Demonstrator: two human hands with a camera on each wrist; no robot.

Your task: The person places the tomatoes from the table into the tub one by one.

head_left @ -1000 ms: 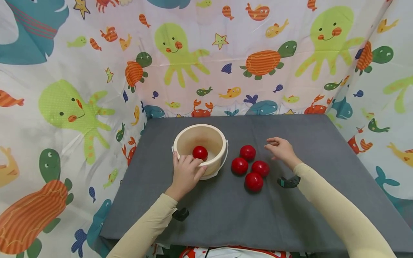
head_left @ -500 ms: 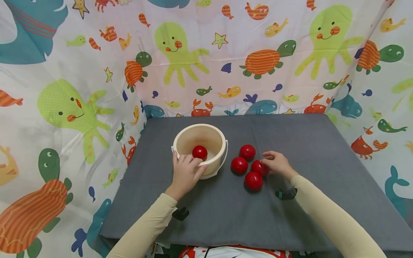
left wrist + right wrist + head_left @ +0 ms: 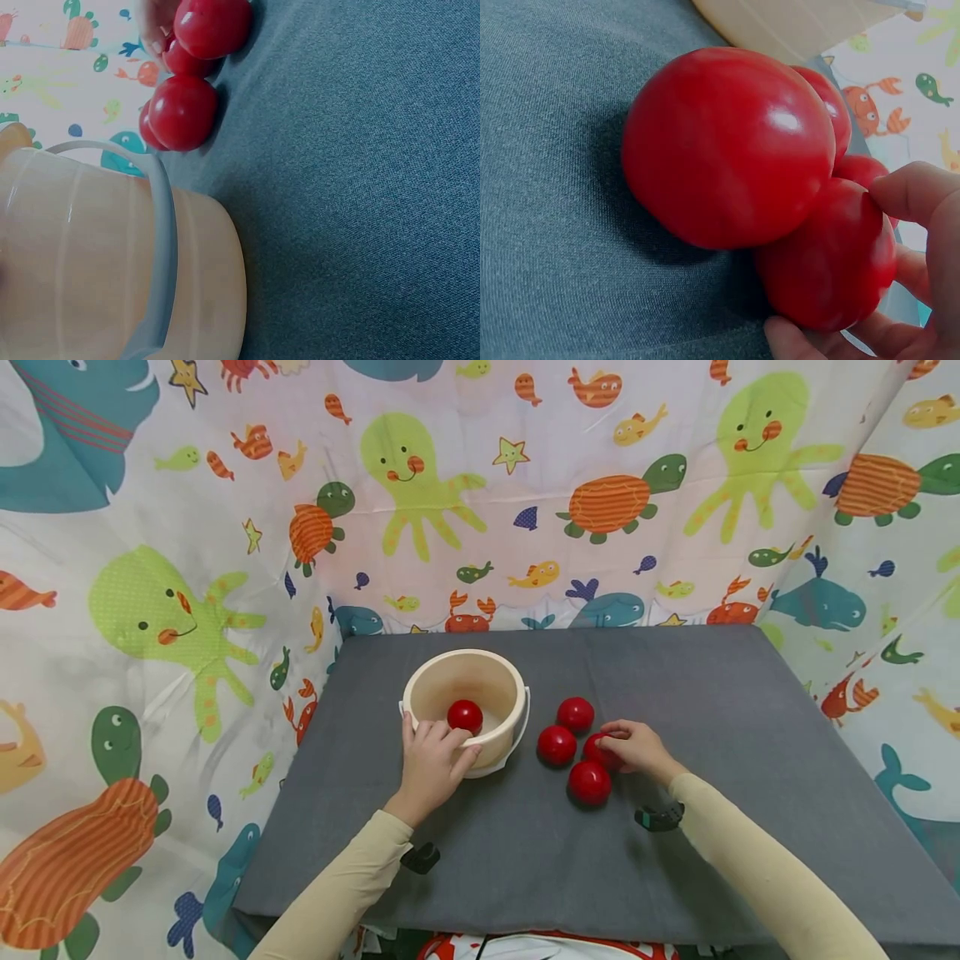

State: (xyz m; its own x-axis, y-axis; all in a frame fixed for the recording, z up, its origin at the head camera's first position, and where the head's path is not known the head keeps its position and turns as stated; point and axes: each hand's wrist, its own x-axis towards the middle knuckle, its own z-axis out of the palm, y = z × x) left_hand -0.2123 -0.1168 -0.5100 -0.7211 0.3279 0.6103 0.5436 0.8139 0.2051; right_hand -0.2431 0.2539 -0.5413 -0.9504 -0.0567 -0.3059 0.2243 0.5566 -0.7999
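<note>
Left hand: the left hand (image 3: 431, 768) lies on the near side of the bucket (image 3: 501, 747), fingers bent over the rim and thumb against the outer wall; it has hold of the bucket only.
Right hand: the right hand (image 3: 637, 749) is curved round the right-hand ball (image 3: 829, 259), thumb and fingers parted by the width of the ball and touching it on opposite sides.
Right-hand ball: red, glossy, at the right of a cluster of four; seemingly resting on the surface (image 3: 487, 877), though the fingers partly hide its underside.
Near ball: the near ball (image 3: 589, 783) sits closest to the person, touching the right-hand ball in the right wrist view.
Left ball: the left ball (image 3: 557, 746) lies on the bucket side of the cluster, apart from the bucket.
Far ball: the far ball (image 3: 575, 715) is at the back of the group, just beside the left ball.
Bucket: cream, upright, left of the cluster; its pale handle (image 3: 166, 247) hangs down along the outer wall.
Bucket contents: one red ball (image 3: 465, 716) inside.
Surface: covered in dark grey cloth.
Backdrop: pale fabric (image 3: 450, 406) printed with sea animals.
Sleeves: pale yellow, both arms; a dark device at each wrist.
</note>
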